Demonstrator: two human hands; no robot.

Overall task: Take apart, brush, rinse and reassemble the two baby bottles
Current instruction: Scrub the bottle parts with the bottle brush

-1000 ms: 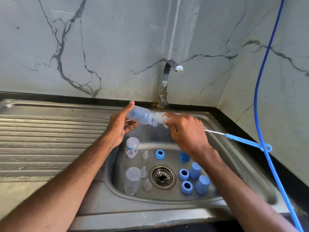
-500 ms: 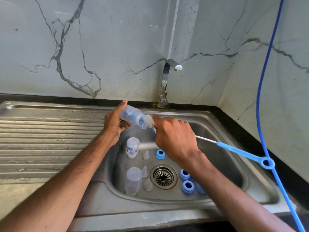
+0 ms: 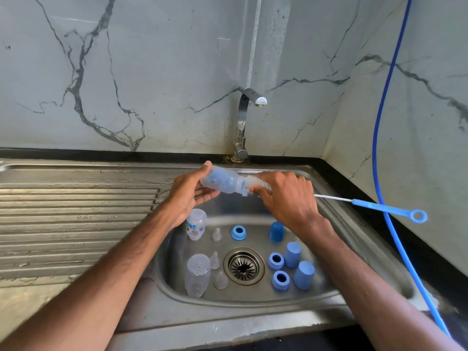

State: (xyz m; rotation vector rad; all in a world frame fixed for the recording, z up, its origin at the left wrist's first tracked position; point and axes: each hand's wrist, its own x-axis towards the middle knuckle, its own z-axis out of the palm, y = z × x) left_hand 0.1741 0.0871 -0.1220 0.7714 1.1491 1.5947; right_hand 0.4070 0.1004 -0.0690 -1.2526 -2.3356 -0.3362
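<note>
My left hand (image 3: 188, 192) grips a clear baby bottle (image 3: 221, 182) lying sideways above the sink (image 3: 253, 306). My right hand (image 3: 286, 196) grips the bottle brush at its white bristles, right at the bottle's mouth; part of the brush head is inside the bottle. The brush's blue handle (image 3: 387, 207) sticks out to the right. In the basin stand two more clear bottles (image 3: 196, 224) (image 3: 197, 274), clear teats (image 3: 216, 235), blue screw rings (image 3: 238, 233) (image 3: 276, 261) (image 3: 280, 281) and blue caps (image 3: 276, 231) (image 3: 293, 254) (image 3: 304, 275).
A steel tap (image 3: 243, 122) rises behind the basin, no water running. A ribbed, wet draining board (image 3: 76, 224) lies to the left. A blue hose (image 3: 379, 148) hangs down the right wall and runs along the black counter. The drain strainer (image 3: 243, 266) sits mid-basin.
Both hands and the bottle shifted slightly right and up. The brush slid back out a little, its handle end now further right and higher.
</note>
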